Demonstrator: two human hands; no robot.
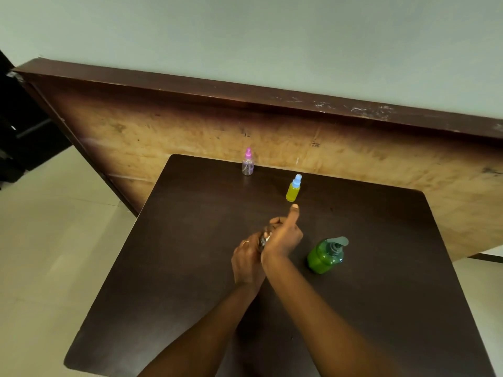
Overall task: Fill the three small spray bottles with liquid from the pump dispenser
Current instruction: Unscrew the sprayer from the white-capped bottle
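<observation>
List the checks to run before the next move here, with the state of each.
1. Small bottle gripped by left hand and right hand: ok.
2. Its cap off for filling: cannot tell, hidden by the hands.
3. Green pump dispenser upright beside the hands: ok.
4. Blue-capped spray bottle filled with yellow liquid: ok.
5. Pink-capped spray bottle filled: not ok, looks empty.

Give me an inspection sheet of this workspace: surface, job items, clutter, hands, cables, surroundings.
Surface: dark brown table.
Job's things: green plastic pump dispenser upright, right of hands; small blue-capped spray bottle holds yellow liquid; small pink-capped clear spray bottle, far edge, looks empty; small clear bottle mostly hidden in hands.
Clutter: nothing seen.
Hands: left hand grips the clear bottle; right hand curls over its top, thumb raised.
Cables: nothing seen.
Surroundings: worn wooden board behind table; pale wall; tiled floor.
</observation>
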